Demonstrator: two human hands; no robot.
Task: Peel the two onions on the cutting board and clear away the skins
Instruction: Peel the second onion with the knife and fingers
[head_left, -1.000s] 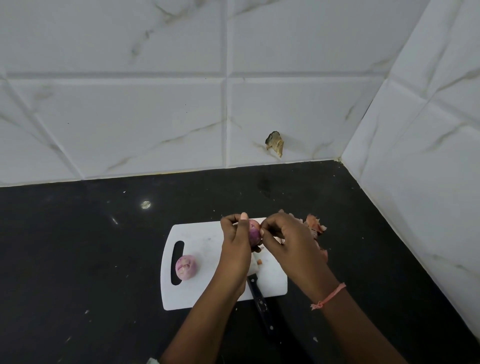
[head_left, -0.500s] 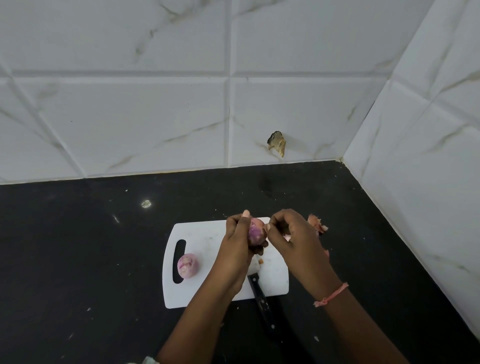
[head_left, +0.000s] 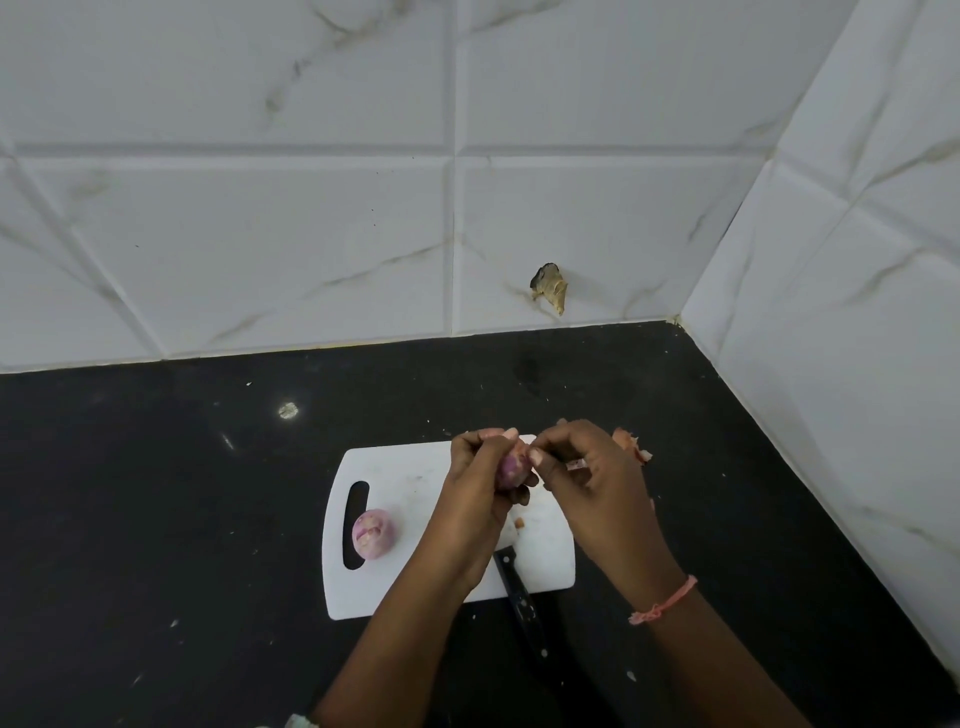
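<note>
A white cutting board (head_left: 405, 467) lies on the black counter. One peeled pink onion (head_left: 372, 533) rests on the board's left side beside the handle slot. My left hand (head_left: 480, 483) grips a second pink onion (head_left: 511, 467) above the board. My right hand (head_left: 587, 478) pinches at the top of that onion with thumb and fingertips. Loose orange-pink skins (head_left: 631, 446) lie on the counter just right of the board, partly hidden by my right hand. A small skin scrap (head_left: 519, 525) sits on the board.
A black-handled knife (head_left: 522, 603) lies across the board's front edge, its blade hidden under my left hand. White marble-look tiled walls (head_left: 831, 312) close the back and right. A brownish chip (head_left: 549, 286) marks the back wall. Bare black counter (head_left: 156, 519) stretches left.
Both hands stayed above the board with the onion. My left hand turned the onion slightly, and my right fingertips closed in on its top.
</note>
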